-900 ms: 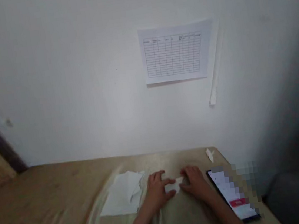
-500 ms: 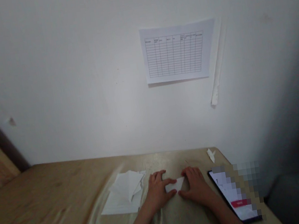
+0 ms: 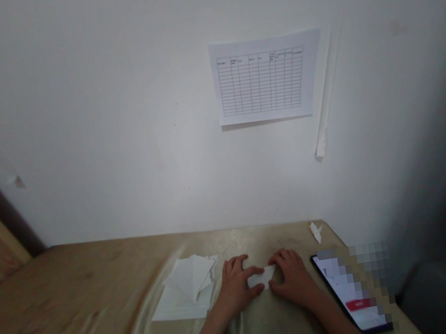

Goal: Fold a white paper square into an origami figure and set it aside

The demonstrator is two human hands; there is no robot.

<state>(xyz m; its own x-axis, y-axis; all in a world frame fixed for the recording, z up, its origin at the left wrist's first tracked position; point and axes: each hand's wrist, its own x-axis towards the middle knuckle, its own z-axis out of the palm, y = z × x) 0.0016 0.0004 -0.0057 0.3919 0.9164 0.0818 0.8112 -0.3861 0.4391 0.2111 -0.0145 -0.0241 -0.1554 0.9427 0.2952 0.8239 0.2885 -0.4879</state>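
A small folded piece of white paper lies on the cloth-covered table between my hands. My left hand grips its left side, thumb at the near edge and index finger at the far edge. Around the right end of the same paper, my right hand curls with thumb and fingertips touching it. The fingers cover both ends of the paper, so its full folded shape is hidden.
Left of my hands lies a stack of loose white paper, some of it folded. A phone with its screen lit rests at the right edge. Behind it sits a small folded paper piece. A printed table sheet hangs on the wall.
My right thumb has shifted slightly up and inward against the paper's right end. The pointed right corner shows less than before. My left hand has stayed in place.
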